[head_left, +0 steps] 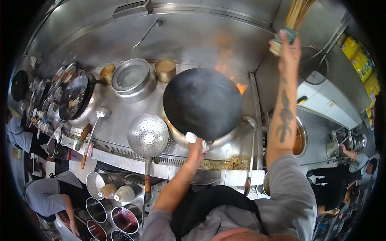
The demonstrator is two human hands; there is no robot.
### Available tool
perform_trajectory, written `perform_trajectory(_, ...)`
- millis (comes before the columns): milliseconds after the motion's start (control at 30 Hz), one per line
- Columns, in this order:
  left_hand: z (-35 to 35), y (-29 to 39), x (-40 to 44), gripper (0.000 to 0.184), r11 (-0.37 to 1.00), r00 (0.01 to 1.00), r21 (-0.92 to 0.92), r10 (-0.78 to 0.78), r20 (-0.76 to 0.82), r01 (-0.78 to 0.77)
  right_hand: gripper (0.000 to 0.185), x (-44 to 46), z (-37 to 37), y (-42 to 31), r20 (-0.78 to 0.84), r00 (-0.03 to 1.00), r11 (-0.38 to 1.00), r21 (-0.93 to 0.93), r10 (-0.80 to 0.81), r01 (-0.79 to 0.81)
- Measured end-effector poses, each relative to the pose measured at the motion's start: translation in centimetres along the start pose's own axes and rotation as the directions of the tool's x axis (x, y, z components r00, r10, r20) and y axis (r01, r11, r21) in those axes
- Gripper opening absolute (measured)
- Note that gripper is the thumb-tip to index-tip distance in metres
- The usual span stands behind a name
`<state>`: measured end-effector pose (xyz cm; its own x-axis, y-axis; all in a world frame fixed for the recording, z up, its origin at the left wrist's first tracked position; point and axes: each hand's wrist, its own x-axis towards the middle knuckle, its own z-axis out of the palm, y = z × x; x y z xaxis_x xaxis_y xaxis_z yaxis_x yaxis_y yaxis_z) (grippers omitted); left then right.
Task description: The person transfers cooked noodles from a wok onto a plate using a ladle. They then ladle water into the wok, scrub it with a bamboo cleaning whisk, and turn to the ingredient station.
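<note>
My left hand is closed round a white cloth at the near rim of a large black wok. Smoke hangs over the wok, and flames rise behind its right side. At the upper right my raised right hand grips a bamboo brush by its green-wrapped part, with the long bristles pointing up, well away from the wok. A perforated strainer lies left of the wok, and a ladle with a dark handle lies on its right.
A metal pot of liquid stands under a faucet. Another wok is farther left. Metal containers stand at the lower left, near a person. More people are at the right. Food scraps line the front gutter.
</note>
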<state>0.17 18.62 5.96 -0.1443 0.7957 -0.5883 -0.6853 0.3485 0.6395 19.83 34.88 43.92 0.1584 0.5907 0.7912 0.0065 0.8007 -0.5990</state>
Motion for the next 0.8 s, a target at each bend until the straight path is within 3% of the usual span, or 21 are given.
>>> perform_trajectory(33,0.1,0.2,-0.2,0.019,1.000,1.000,0.006,0.006,-0.006,-0.005,0.031,-0.1,2.3,3.0,-0.016,0.995,0.993,0.061,-0.097,0.097)
perform_trajectory(100,0.2,0.5,-0.5,0.018,1.000,1.000,0.022,0.014,-0.017,-0.014,0.034,-2.1,5.8,12.0,-0.035,0.988,0.971,-0.195,-0.150,0.141)
perform_trajectory(133,0.2,0.6,-0.6,0.019,1.000,1.000,0.020,0.019,-0.018,-0.019,0.038,-5.1,7.6,15.5,0.004,0.993,0.973,-0.203,-0.115,0.114)
perform_trajectory(167,0.0,0.7,-0.5,0.019,1.000,1.000,0.011,0.022,0.003,-0.022,0.037,-8.3,9.1,21.9,-0.047,0.999,0.913,-0.407,0.014,-0.031)
perform_trajectory(200,-0.2,0.6,-0.4,0.019,1.000,0.999,0.002,0.022,0.025,-0.022,0.036,-10.8,8.9,26.1,0.076,0.776,0.780,-0.060,0.626,-0.623)
perform_trajectory(233,-0.2,0.7,-0.3,0.019,1.000,0.998,-0.007,0.027,0.049,-0.026,0.035,-12.2,8.6,28.1,0.377,0.253,0.210,0.151,0.891,-0.966)
perform_trajectory(333,0.2,0.9,-1.3,0.017,0.999,0.999,-0.024,0.046,0.010,-0.046,0.035,-11.9,6.0,26.9,0.407,0.352,0.159,0.437,0.843,-0.885)
perform_trajectory(400,-0.3,0.8,-0.6,0.017,1.000,1.000,-0.018,0.015,0.003,-0.015,0.038,-8.9,3.2,23.2,0.479,0.417,0.231,0.400,0.772,-0.887)
perform_trajectory(433,-0.3,0.9,-0.2,0.017,1.000,1.000,-0.020,0.005,0.002,-0.005,0.034,-7.4,2.7,19.3,0.370,0.437,0.321,0.336,0.820,-0.885)
perform_trajectory(500,-0.5,1.0,-0.4,0.018,1.000,1.000,-0.019,0.007,0.018,-0.007,0.034,-4.6,1.5,14.7,0.314,0.517,0.511,0.109,0.796,-0.853)
perform_trajectory(600,-0.5,1.5,-1.0,0.018,1.000,1.000,-0.002,-0.004,0.011,0.004,0.036,-3.6,1.2,13.7,0.142,0.700,0.705,-0.291,0.700,-0.646)
perform_trajectory(667,-0.6,1.7,-0.9,0.019,1.000,1.000,0.011,-0.003,0.011,0.003,0.037,-5.3,2.2,17.9,0.081,0.842,0.699,-0.604,0.533,-0.384)
perform_trajectory(733,-0.7,1.5,-0.4,0.020,1.000,0.999,0.007,-0.003,0.038,0.002,0.035,-12.7,7.6,16.8,0.018,0.923,0.613,-0.752,0.384,-0.241)
perform_trajectory(767,-0.9,1.3,-0.3,0.020,1.000,0.999,0.003,-0.004,0.049,0.004,0.033,-16.2,8.2,19.0,0.192,0.762,0.685,-0.607,0.618,-0.403)
perform_trajectory(800,-0.9,1.4,-0.5,0.019,1.000,0.999,0.002,0.005,0.038,-0.005,0.034,-19.2,8.9,21.4,0.407,0.529,0.537,-0.836,0.745,-0.113)
